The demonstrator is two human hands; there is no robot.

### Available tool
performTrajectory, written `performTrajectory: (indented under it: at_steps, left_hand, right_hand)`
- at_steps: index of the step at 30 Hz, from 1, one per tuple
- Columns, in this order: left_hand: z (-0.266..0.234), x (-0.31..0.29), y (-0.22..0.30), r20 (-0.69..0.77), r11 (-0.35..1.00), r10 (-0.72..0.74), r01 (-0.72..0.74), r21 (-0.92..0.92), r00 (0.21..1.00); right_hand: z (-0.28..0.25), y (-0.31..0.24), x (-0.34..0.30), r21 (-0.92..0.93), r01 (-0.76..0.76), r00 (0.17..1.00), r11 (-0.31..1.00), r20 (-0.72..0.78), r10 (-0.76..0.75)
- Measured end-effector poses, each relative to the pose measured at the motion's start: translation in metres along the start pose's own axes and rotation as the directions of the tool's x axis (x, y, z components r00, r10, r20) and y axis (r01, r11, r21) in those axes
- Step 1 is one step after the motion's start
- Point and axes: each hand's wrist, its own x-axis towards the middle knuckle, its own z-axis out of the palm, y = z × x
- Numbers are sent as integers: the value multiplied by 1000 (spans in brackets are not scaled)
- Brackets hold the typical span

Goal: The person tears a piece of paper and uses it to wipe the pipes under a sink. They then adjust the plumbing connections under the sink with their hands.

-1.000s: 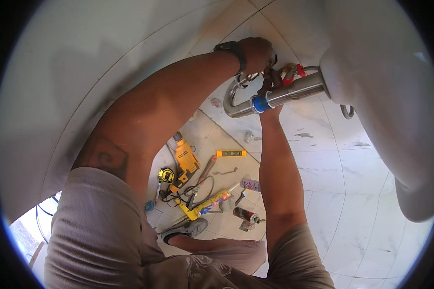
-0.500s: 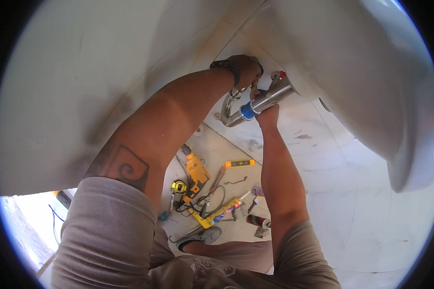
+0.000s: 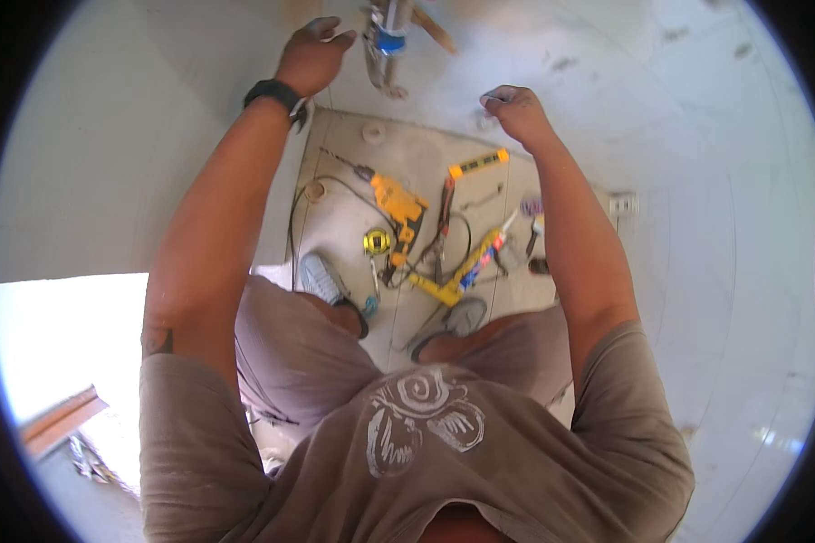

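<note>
At the top of the view a chrome drain pipe (image 3: 374, 63) with a blue band (image 3: 390, 42) comes out by the wall. My left hand (image 3: 315, 56), with a dark watch on its wrist, is raised just left of the pipe. Its thumb and index finger are apart and nothing shows between them. To the right of the pipe, apart from it, my right hand (image 3: 516, 113) hangs in front of the pale wall with its fingers curled together. Whether a small thing sits in that pinch is too blurred to tell.
On the tiled floor lie a yellow drill (image 3: 397, 204) with its cord, a yellow spirit level (image 3: 479, 164), a tape measure (image 3: 377, 241), a red-handled tool (image 3: 446, 204) and a yellow caulking gun (image 3: 439, 290). A wall outlet (image 3: 623, 204) is at right. My shoes (image 3: 321, 279) flank the tools.
Both hands have come off the chrome pipe and drawn apart, left hand to the left, right hand to the right. The view has tilted down, so the pipe sits higher and the basin is gone.
</note>
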Motion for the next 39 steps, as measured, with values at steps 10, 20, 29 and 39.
performTrajectory:
  at_steps: [10, 20, 29, 39]
  left_hand:
    - [-40, -176, 48, 475, 986, -48, -34, 163, 879]
    - [-23, -212, 50, 604, 981, -118, -1, 193, 789]
    - [10, -209, -10, 738, 838, -223, -262, 479, 636]
    - [3, -204, -14, 693, 855, -227, -200, 479, 685]
  right_hand:
    - [28, 117, -238, 324, -413, 889, 851, -59, 453]
    - [98, 140, -291, -388, -83, 893, 918, 380, 242]
    - [106, 168, -281, -492, -73, 843, 868, 435, 317]
    - [143, 205, -252, -443, 44, 822, 895, 525, 219]
